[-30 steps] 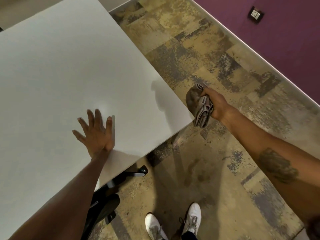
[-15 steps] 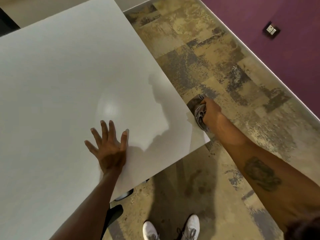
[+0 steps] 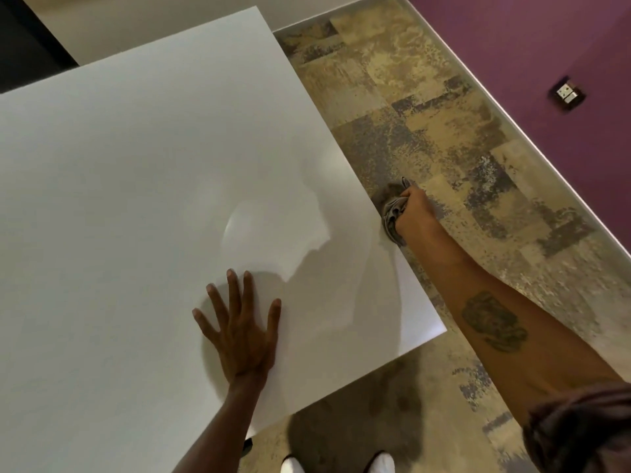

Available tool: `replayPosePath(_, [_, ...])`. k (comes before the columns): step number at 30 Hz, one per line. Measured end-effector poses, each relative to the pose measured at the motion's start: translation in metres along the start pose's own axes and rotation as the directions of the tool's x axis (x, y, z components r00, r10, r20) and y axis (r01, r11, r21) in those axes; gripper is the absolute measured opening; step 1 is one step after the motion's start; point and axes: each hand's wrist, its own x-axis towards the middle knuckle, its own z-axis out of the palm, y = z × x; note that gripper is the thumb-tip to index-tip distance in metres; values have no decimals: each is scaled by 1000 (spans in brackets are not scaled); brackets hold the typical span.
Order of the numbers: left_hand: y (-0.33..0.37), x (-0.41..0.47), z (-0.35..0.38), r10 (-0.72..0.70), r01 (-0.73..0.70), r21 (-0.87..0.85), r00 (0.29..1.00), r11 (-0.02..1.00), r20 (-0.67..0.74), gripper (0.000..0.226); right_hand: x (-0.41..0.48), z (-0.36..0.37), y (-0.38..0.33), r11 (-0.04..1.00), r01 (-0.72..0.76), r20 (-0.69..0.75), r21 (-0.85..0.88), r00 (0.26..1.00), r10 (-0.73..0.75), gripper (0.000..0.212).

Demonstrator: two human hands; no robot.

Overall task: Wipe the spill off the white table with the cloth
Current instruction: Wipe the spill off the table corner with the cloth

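The white table (image 3: 136, 199) fills the left and centre of the view. My left hand (image 3: 240, 331) lies flat on it near the front edge, fingers spread, holding nothing. My right hand (image 3: 415, 213) is clenched around a crumpled grey cloth (image 3: 391, 213) and presses it against the table's right edge. I cannot make out any spill on the surface, only a glare patch and shadows.
Patterned tan and grey carpet (image 3: 426, 131) runs to the right of the table. A purple wall (image 3: 546, 46) with a socket (image 3: 566, 93) stands at the far right. My white shoes (image 3: 379, 464) show at the bottom by the table's near corner.
My right hand has carried the cloth from beside the table corner in to the right edge and further along it. My left hand stays flat on the table.
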Motion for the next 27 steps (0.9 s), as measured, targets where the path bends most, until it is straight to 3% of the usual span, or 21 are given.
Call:
replayPosePath(3, [-1,6,-1,-12,12,-32,1000,999,8,87,6,27,-3,999,29,18,-19,999,-29,47])
replayPosePath(7, [1,3,-3,-17,17,-32,1000,999,15,84,10,56,-3,997,79,37,-7,996,-79,32])
replayPosePath(14, [2,1,-3,-30,31,-38,999,999,21,81,12,109,-5,978,209,-8,-11,978,-209,26])
replayPosePath(20, [2,3,-2,-15,16,-45,1000,999,18,80,16,138,-8,946,305,83,112,946,-315,25])
replayPosePath(23, [1,3,-3,-10,11,-35,1000,999,18,80,13,144,-4,902,397,193,171,884,-425,8])
replayPosePath(27, [0,4,-1,-8,8,-17,1000,1000,17,81,12,149,4,808,577,371,117,729,-575,38])
